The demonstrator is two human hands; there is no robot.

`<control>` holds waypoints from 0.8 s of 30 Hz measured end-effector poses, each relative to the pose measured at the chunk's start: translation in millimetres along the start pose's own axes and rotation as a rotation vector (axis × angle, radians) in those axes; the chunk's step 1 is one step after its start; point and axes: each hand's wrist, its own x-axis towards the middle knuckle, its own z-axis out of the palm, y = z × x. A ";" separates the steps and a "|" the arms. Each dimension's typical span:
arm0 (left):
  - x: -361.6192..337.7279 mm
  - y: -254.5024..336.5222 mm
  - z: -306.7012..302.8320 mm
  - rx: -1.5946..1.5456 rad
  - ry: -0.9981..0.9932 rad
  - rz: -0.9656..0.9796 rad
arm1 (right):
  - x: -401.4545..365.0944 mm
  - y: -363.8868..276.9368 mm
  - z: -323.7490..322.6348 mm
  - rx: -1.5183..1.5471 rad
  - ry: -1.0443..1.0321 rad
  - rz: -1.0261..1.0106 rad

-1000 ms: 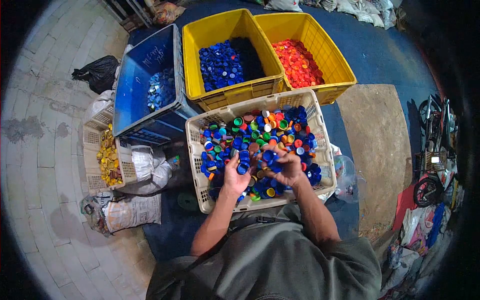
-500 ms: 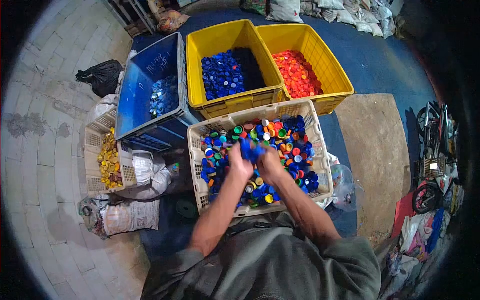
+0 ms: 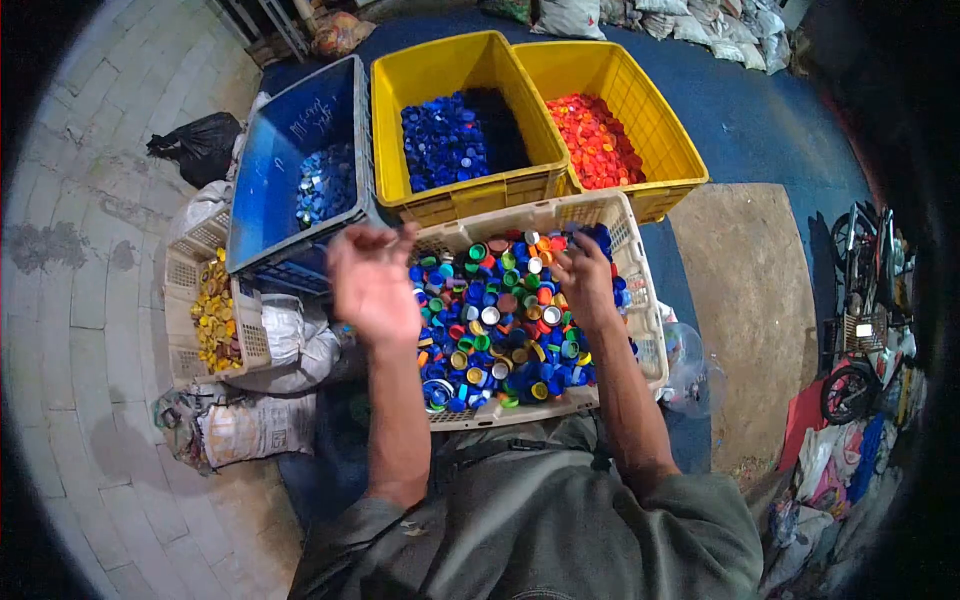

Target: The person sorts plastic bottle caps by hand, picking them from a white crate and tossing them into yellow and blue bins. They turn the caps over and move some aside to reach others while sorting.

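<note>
Beyond the open left hand and the right hand (grip unclear), bottle caps were colour-grouped; between both hands, mixed caps were seen unsorted.

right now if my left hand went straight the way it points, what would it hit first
Probably the near right corner of the blue bin, just beyond your left hand; the hand is blurred and its height unclear, so it might pass above.

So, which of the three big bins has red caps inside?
The right yellow bin has red caps; the left yellow bin has dark blue caps, the blue bin lighter ones.
</note>
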 end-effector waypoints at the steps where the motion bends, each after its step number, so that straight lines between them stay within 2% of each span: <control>1: -17.8 21.4 18.3 0.003 -0.071 0.155 | -5.1 9.4 -15.9 -0.092 0.009 0.031; 3: -49.0 68.6 57.0 -0.005 -0.205 0.430 | -15.3 28.8 -39.9 -0.135 0.026 0.073; 4: -66.2 86.6 48.0 0.246 -0.105 0.675 | -18.7 37.9 -49.4 -0.155 0.033 0.092; 8: -129.6 139.6 66.4 -0.101 -0.554 1.145 | -26.4 70.6 -75.2 -0.499 -0.012 0.056; 9: -137.1 145.3 71.1 -0.129 -0.623 1.224 | -35.6 68.7 -65.3 -0.548 -0.035 0.027; 12: -143.9 146.1 81.0 -0.112 -0.641 1.299 | -39.9 83.2 -58.9 -0.778 -0.146 -0.080; 15: -145.9 142.6 84.6 -0.056 -0.615 1.333 | -40.1 94.5 -45.5 -1.151 -0.208 -0.350; 18: -143.1 139.0 86.1 0.002 -0.599 1.365 | -33.2 89.0 -23.6 -1.402 -0.397 -0.556; 19: -142.9 138.0 84.1 0.013 -0.594 1.374 | -29.3 93.7 -16.7 -1.446 -0.368 -0.730; 24: -142.9 137.0 82.2 0.082 -0.623 1.412 | -0.2 111.3 14.6 -1.688 -0.320 -0.812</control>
